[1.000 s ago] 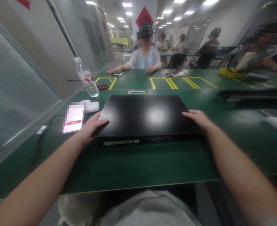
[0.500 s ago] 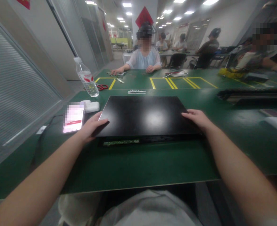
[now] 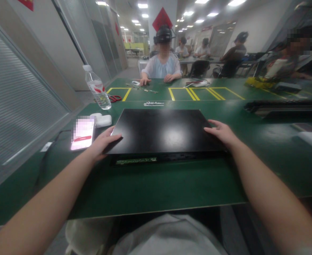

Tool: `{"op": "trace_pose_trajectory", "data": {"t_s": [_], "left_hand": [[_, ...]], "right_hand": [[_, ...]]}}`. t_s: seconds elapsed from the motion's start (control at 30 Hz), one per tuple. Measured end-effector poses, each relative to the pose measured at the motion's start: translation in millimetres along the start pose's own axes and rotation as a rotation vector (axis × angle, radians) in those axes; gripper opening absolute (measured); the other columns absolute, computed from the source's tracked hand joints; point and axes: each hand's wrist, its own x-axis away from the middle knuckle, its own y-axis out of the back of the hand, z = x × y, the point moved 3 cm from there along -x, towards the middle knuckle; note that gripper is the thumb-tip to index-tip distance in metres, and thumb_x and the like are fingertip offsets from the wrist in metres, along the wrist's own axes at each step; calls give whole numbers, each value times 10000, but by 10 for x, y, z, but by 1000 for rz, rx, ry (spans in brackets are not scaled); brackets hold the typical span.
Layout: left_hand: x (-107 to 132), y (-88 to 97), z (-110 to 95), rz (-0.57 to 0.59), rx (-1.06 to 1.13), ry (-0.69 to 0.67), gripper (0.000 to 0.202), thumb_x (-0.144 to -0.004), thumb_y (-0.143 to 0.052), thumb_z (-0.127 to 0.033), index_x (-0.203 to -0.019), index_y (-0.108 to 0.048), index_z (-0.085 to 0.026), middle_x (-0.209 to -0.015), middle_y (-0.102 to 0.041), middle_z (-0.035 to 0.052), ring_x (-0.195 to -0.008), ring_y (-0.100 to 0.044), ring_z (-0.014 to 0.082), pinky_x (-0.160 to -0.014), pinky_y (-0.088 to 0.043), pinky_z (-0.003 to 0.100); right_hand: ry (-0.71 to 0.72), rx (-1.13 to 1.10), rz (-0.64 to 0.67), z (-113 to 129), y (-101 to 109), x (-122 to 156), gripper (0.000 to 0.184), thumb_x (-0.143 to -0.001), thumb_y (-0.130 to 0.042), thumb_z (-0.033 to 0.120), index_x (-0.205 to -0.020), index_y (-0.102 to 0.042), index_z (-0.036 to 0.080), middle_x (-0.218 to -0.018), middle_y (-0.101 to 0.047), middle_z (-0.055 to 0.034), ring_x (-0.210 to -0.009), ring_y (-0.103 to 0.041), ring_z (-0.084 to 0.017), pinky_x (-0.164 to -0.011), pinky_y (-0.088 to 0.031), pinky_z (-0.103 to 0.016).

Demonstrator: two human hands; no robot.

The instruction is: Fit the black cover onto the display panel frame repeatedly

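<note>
A flat black display panel [image 3: 156,129] lies in front of me, its glossy face up and reflecting the ceiling lights. Below its near edge, a narrow green circuit board strip [image 3: 137,161] shows. My left hand [image 3: 104,142] grips the panel's left edge, thumb on the face and the other fingers mostly hidden at the side. At the right edge, my right hand [image 3: 221,134] holds the panel with its thumb on top; the index finger is raised a little off the edge and the lower fingers are hidden.
Left of the panel are a lit phone [image 3: 83,136], a white earbud case [image 3: 104,120], a water bottle [image 3: 98,88] and red-handled scissors [image 3: 115,98]. Small white strips [image 3: 153,103] lie beyond it. Long black parts [image 3: 285,109] are at right. A person [image 3: 162,63] sits opposite.
My right index finger has lifted slightly from the panel's edge. The panel and my left hand stay nearly still. The person opposite has moved a hand and thin strips toward the middle.
</note>
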Motion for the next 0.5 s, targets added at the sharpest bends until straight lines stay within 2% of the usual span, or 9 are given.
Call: {"op": "trace_pose_trajectory", "data": {"t_s": [0.13,0.33,0.5], "left_hand": [[13,-11,-12,0,-18,5,708,-662,-915,-278,-1328,-682,-210,-1103,-807,94,-940,-787,306,-710,-606,329],[5,0,-1,-19,-11,8,696,-667,-909,-282,-1326,-692,-242,-1102,-808,92,-940,-787,307,-710,-605,337],[-4,6,5,13,-5,14,799,-650,-927,-319,-1394,-657,-217,-1092,-807,98,-902,-778,289,-729,-599,331]], "right_hand": [[-13,4,13,7,-5,1,685,-775,-904,158,-1420,-676,171,-807,-814,-68,-708,-781,-257,-663,-651,-356],[-41,-2,-17,59,-45,60,553,-810,-842,118,-1343,-714,186,-762,-796,-41,-677,-761,-223,-653,-640,-331],[-64,-56,-45,78,-31,51,446,-816,-786,119,-1252,-763,210,-924,-830,-59,-787,-781,-214,-725,-635,-322]]}}
